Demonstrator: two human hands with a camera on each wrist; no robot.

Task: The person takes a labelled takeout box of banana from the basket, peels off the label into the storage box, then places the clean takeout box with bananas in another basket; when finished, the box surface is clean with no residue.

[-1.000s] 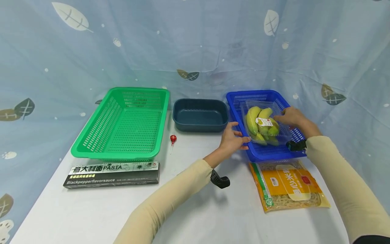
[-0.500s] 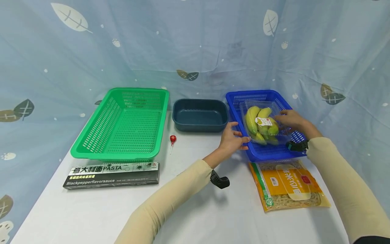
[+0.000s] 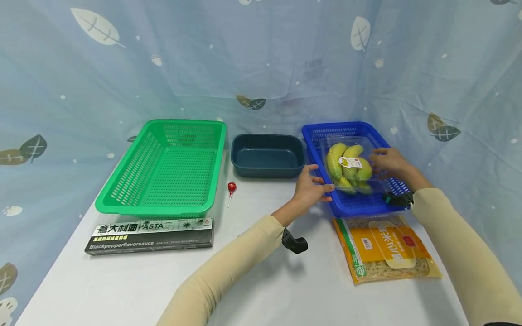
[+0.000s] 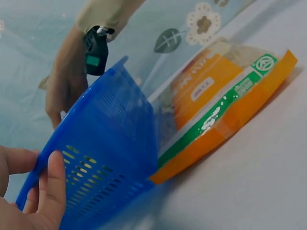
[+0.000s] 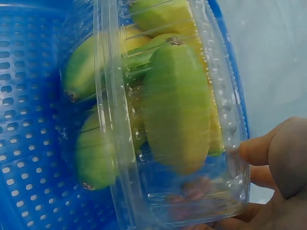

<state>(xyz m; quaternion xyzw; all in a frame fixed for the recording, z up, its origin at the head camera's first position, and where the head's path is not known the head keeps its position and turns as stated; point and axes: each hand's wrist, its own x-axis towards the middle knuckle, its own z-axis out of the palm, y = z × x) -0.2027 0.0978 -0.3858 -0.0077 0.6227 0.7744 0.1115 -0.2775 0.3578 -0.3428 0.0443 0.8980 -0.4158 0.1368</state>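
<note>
"Head view, quick: what changed?"

"Not much. Right hand (image 3: 389, 162) has slid slightly right against the banana box (image 3: 350, 162) over the last second; box has crept a touch left. Left hand (image 3: 311, 185) looks the same."

"Where's the box?"

"In the blue basket (image 3: 367, 208), far right on the surface (image 3: 310, 294). Can't tell if its base lies flat on the basket floor."

"Right fingers?"

"Bent at the box's right edge; right wrist view has them touching the clear plastic. Firm grip or light contact, can't tell."

"Left?"

"Left wrist view: fingers and thumb on either side of the basket's left rim, pinching it. Seems to be steadying it."

"So what does the change mean?"

"My read: right-hand contact is loosening, box is as good as seated, hand not clear of it. Small shift, so low confidence."

"Rest?"

"Noodle bag (image 3: 387, 249) just on the near side of the blue basket. Navy tub (image 3: 267, 173) far middle, lollipop (image 3: 231, 187) left of it and nearer. Green basket (image 3: 163, 209) far left, pasta box (image 3: 148, 237) along its near side. No hand on any of those."
</note>
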